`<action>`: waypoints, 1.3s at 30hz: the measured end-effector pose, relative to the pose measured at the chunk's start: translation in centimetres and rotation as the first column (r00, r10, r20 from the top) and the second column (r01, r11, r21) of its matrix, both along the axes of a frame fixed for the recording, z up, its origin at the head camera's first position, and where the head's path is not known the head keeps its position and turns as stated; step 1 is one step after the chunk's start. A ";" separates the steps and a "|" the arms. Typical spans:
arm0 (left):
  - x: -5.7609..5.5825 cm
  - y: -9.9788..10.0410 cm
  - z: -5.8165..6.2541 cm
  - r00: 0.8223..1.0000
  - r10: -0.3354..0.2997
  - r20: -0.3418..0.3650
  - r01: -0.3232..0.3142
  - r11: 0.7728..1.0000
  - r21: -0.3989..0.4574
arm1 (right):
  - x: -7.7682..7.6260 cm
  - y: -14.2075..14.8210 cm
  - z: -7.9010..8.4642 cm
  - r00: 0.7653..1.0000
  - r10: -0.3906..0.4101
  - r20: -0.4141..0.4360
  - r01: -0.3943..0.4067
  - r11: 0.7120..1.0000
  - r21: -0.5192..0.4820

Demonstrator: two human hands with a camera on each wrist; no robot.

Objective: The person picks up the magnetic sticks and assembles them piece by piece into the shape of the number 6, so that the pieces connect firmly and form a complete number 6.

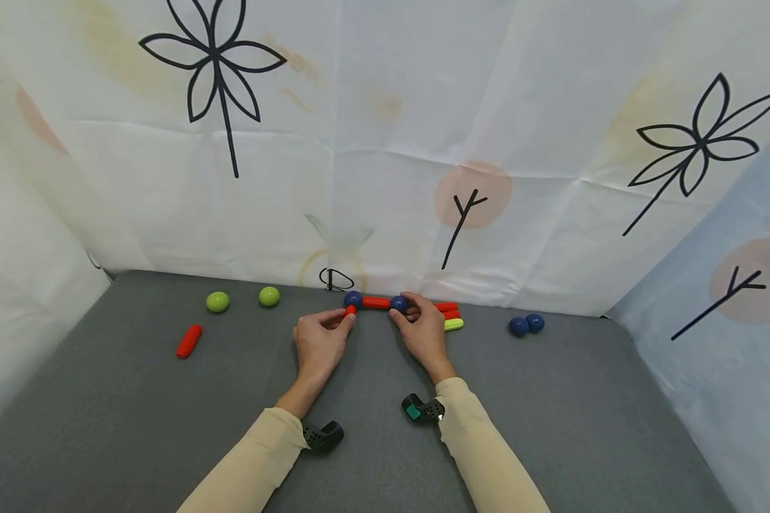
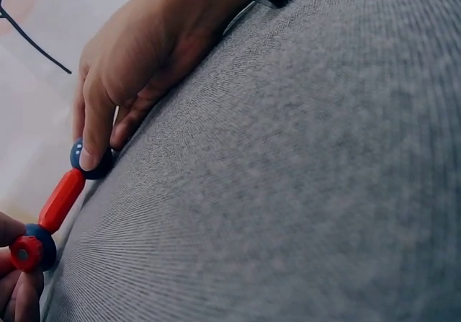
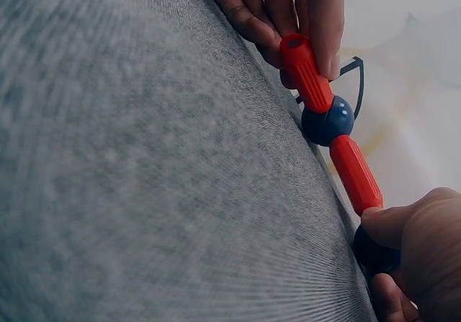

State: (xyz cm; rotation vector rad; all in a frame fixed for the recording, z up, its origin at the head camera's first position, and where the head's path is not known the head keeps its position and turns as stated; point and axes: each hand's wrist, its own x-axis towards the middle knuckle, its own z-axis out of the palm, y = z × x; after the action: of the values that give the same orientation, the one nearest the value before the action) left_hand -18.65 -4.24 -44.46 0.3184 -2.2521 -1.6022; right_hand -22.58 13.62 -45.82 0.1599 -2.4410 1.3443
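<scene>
Both forearms (image 1: pixel 250 456) slant inward — the left hand (image 1: pixel 321 343) pinches a red rod (image 3: pixel 310 77), the right hand (image 1: pixel 423 333) grips a blue ball (image 1: pixel 398 304).

Near worktop's (image 1: pixel 372 442) far edge, red rod (image 1: pixel 376 303) bridges left blue ball (image 1: pixel 353 298) and right blue ball (image 1: pixel 398 303); second red rod (image 3: pixel 308 75) abuts former.

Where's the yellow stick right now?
In the head view, the yellow stick lies on the gray table just right of the person's right hand, on the near side of the red sticks.
</scene>
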 end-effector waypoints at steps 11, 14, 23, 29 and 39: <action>0.2 0.0 0.4 1.000 -0.018 0.018 0.019 0.999 -0.039 | 0.0 0.0 0.0 1.000 0.007 0.007 -0.007 1.000 -0.004; 0.1 -0.1 0.4 0.999 -0.033 0.029 0.034 0.998 -0.057 | 0.0 -0.1 0.0 1.000 0.011 0.009 -0.011 1.000 -0.007; 0.1 -0.2 0.2 0.998 -0.057 0.005 0.057 0.994 -0.094 | 0.0 -0.1 0.0 1.000 0.011 0.009 -0.010 1.000 -0.008; 0.1 -0.3 0.4 0.998 -0.056 0.012 0.057 0.992 -0.116 | 0.0 -0.1 0.0 1.000 0.011 0.011 -0.011 1.000 -0.008; 0.0 -0.8 0.7 0.996 -0.069 0.052 0.075 0.989 -0.129 | -0.1 0.1 0.0 1.000 0.015 0.017 -0.015 1.000 -0.007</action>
State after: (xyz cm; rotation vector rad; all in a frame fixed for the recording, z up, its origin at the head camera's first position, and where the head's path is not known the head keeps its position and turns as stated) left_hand -18.64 -5.00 -43.75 0.2457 -2.4167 -1.4871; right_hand -22.70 13.71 -45.85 0.1659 -2.4540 1.3652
